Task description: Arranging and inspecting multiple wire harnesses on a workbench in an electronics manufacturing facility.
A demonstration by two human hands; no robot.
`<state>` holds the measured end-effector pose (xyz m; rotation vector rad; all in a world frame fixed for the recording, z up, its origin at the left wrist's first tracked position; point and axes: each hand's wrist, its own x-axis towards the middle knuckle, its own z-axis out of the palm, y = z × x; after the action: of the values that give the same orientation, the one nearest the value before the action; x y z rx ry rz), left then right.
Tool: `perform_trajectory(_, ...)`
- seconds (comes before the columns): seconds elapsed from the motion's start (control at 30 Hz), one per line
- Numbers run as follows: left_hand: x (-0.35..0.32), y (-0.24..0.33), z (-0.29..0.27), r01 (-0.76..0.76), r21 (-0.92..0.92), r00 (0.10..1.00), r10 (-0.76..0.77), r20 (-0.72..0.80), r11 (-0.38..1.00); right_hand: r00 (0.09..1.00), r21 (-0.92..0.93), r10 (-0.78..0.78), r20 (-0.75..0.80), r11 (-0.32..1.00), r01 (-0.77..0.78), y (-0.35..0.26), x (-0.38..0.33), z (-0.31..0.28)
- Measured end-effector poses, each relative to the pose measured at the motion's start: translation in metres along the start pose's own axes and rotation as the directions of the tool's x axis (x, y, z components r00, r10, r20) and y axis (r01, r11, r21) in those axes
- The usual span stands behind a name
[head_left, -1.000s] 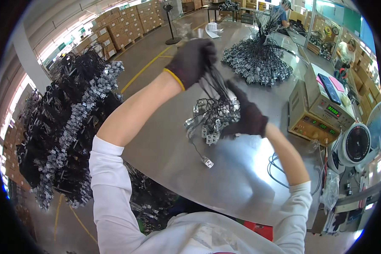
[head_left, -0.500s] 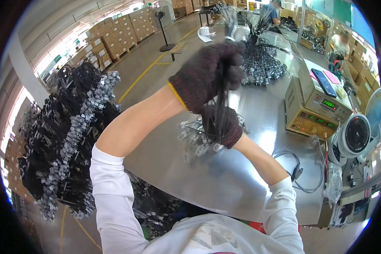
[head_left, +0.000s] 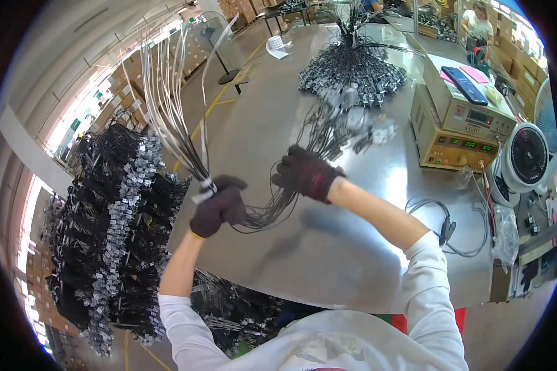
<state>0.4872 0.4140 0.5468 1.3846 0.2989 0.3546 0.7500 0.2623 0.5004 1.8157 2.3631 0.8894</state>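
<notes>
Both my hands wear dark knitted gloves and grip one bundle of thin black cables point(head_left: 277, 207) above the metal table. My left hand point(head_left: 220, 207) is closed round the bundle just below a white band point(head_left: 208, 185); loose pale wire ends point(head_left: 173, 105) fan upward from there. Between the hands the cables sag in a curve. My right hand point(head_left: 306, 173) wraps the bundle farther along, fingers closed. Beyond it, silvery connectors point(head_left: 359, 127) at the cables' other ends spread out, blurred by motion.
A cone-shaped pile of cables point(head_left: 353, 68) stands at the table's far end. On the right are stacked test instruments point(head_left: 458, 123) with a phone point(head_left: 464, 85) on top, and a fan point(head_left: 526, 157). Many cable bundles point(head_left: 114, 235) hang at the left. A grey lead point(head_left: 442, 226) lies on the table point(head_left: 353, 266).
My hands were close together, left above right, with the bundle upright. Now the left has come down leftward, the hands are apart, and the connectors have swung out to the far right.
</notes>
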Motion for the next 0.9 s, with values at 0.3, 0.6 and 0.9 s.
perform_trajectory(0.3, -0.008, -0.055, -0.028, 0.254, 0.322, 0.967, -0.246, -0.068, 0.912, 0.983, 0.313, 0.06, 0.172, 0.943, -0.113, -0.092, 0.01, 0.07)
perform_trajectory(0.6, 0.043, -0.059, -0.053, 0.112, 0.516, 0.988, -0.151, 0.032, 0.849, 0.976, 0.393, 0.027, 0.215, 0.913, -0.112, -0.094, 0.019, 0.074)
perform_trajectory(0.9, -0.007, -0.102, -0.026, -0.033, 0.278, 0.935, 0.128, -0.332, 0.96, 0.913, 0.616, -0.114, 0.391, 0.77, -0.168, -0.04, 0.013, 0.007)
